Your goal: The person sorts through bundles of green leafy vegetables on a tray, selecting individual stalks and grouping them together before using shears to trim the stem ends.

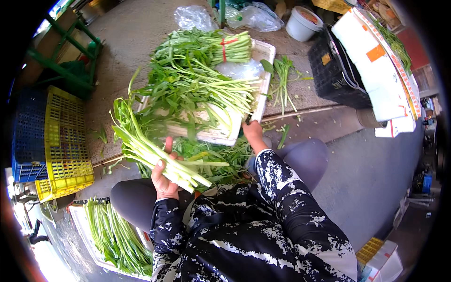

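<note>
My left hand [165, 181] is wrapped around a bunch of long-stemmed leafy greens [151, 149], cut ends towards me and leaves up to the left. At the near right corner of a white foam tray [265, 79], my right hand [253, 129] is closed on a small dark object [248, 117]; its kind is unclear. Loose greens [218, 84] lie across the tray, stems to the right. Behind them rests a bundle of greens [234, 47] tied with a red band. Loose leaves [208, 151] are heaped between my knees, under the tray's near edge.
Another foam box of greens [114, 234] stands at lower left. Yellow [68, 141] and blue [30, 135] plastic crates stand at left. A black crate [334, 70], a large foam box [370, 60] and a white bucket [303, 24] are at right. Cut stems [283, 81] litter the floor.
</note>
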### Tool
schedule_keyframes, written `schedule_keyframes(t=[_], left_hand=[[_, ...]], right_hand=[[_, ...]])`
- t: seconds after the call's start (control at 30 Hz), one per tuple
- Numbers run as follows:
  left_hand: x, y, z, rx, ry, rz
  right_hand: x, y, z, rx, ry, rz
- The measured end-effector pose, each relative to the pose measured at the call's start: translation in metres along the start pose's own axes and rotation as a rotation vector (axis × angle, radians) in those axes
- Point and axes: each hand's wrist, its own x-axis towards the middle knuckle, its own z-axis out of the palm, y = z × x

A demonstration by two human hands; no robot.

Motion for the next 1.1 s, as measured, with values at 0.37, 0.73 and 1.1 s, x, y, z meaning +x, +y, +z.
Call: schedule_keyframes(t=[0.37,0.73,1.1], left_hand=[[0.052,0.094,0.012,-0.120,0.155,0.235],[0.093,0.150,-0.036,-0.411,0.347,0.418],[0.077,0.168,-0.053,-0.239,0.351,0.500]], right_hand=[[0.010,0.034,0.015,0.971,0.186,0.238],[-0.231,-0.181,0.036,1.048,-1.201,-0.432],[-0.257,-0.274,0.094,1.254,-1.472,-0.201]])
